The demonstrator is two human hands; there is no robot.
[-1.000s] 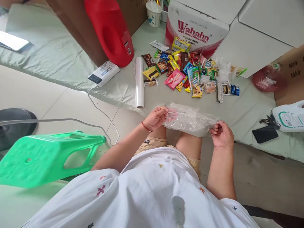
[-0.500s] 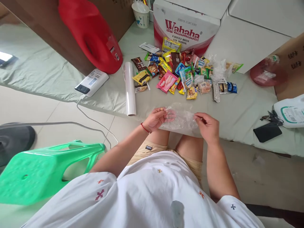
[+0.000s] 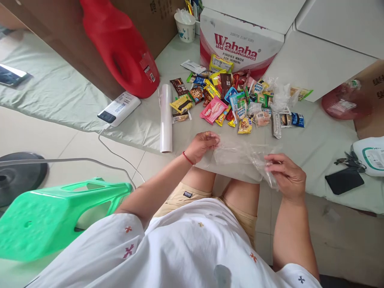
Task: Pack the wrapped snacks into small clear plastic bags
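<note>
Stretched between my two hands is a clear plastic bag [image 3: 234,154], thin and crumpled, above my thighs at the edge of the covered surface. My left hand [image 3: 205,145], with a red cord at the wrist, pinches its left end. Fingers of my right hand [image 3: 285,172] are closed on the other end, where the film bunches and hangs. Just beyond lies a heap of small wrapped snacks, with a pink wafer packet [image 3: 213,110] and a yellow cookie packet [image 3: 245,125] nearest. A roll of clear film [image 3: 166,119] lies left of the heap.
Behind the snacks stands a Wahaha carton [image 3: 240,44]. At left are a red jug [image 3: 123,52], a white power bank [image 3: 119,109] with a cable, and a green stool [image 3: 36,224]. A black pouch [image 3: 344,180], keys and a white bottle [image 3: 370,156] lie at right.
My right hand has moved right and slightly toward me, drawing the plastic bag out wider. My left hand stays near its place, still pinching the bag. The view has shifted slightly.
</note>
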